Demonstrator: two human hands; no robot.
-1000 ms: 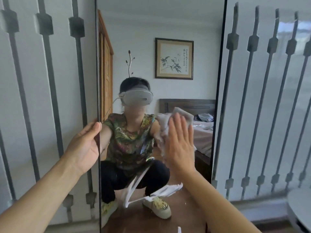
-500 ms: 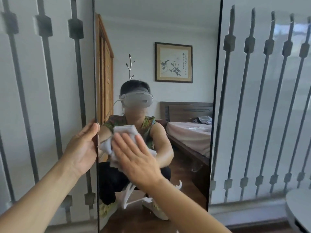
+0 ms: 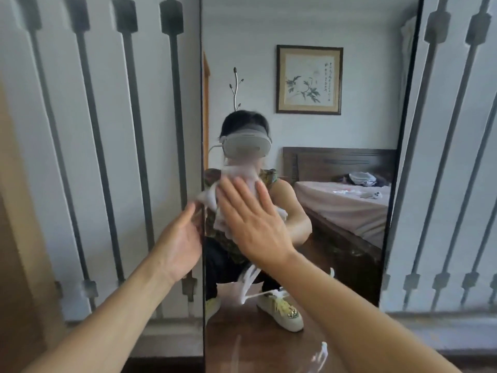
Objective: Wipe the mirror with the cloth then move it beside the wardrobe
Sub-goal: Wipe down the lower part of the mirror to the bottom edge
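Observation:
A tall black-framed mirror (image 3: 349, 265) stands upright in front of me against a white wall with dark vertical bars. My right hand (image 3: 252, 222) lies flat on the glass near its left side, pressing a white cloth (image 3: 215, 200) against it; cloth strips hang down below the hand. My left hand (image 3: 180, 243) sits at the mirror's left edge, fingers apart and blurred, beside or lightly touching the frame. The glass reflects a crouching person with a headset.
The white panelled wall with dark bars (image 3: 94, 157) flanks the mirror on both sides. A brown wooden surface (image 3: 16, 238) shows at the far left. The reflection shows a bed, a framed picture and a wooden wardrobe. Dark wooden floor lies below.
My right hand swept the cloth from the mirror's right side to its left, then slightly up. My left hand's grip on the frame edge has loosened. The view has shifted left.

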